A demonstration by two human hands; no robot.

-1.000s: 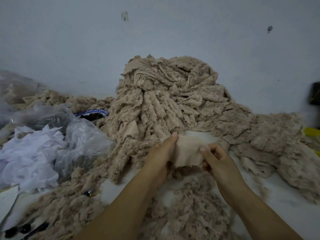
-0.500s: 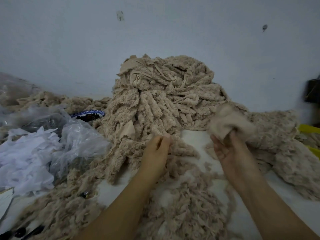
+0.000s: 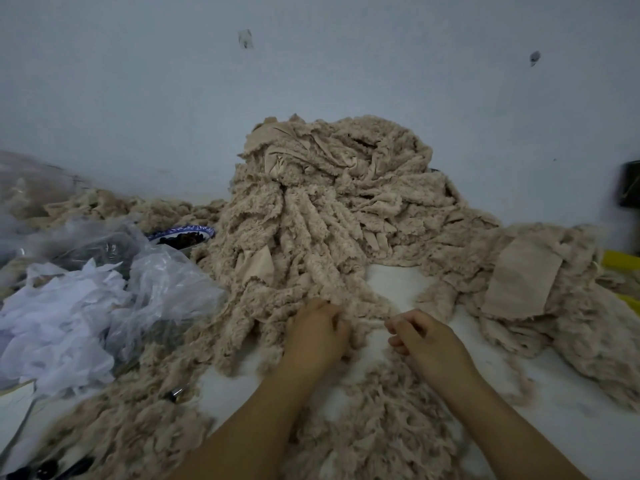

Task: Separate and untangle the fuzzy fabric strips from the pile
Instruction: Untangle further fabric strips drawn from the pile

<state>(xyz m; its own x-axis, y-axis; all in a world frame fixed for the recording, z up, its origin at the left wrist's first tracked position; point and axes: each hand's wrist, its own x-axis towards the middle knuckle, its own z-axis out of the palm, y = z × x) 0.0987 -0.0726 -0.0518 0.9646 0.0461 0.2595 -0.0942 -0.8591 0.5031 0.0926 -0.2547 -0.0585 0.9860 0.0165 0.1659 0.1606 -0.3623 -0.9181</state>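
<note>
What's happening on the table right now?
A person is working bare-handed at the foot of a tall pile of beige fuzzy strips. The left hand grips strips at the pile's near edge. The right hand sits beside it with curled fingers, and whether it pinches anything is unclear. More strips lie in a lower heap to the right, plastic bags to the left.

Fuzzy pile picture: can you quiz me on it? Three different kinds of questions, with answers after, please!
1. True or false: the blue-rimmed bowl sits right of the tall fuzzy pile.
2. The scraps beside the crumpled plastic are: A) white B) red C) green.
3. Fill in: the flat smooth piece lies on the heap to the pile's ____.
Key: 1 false; 2 A; 3 right.
</note>
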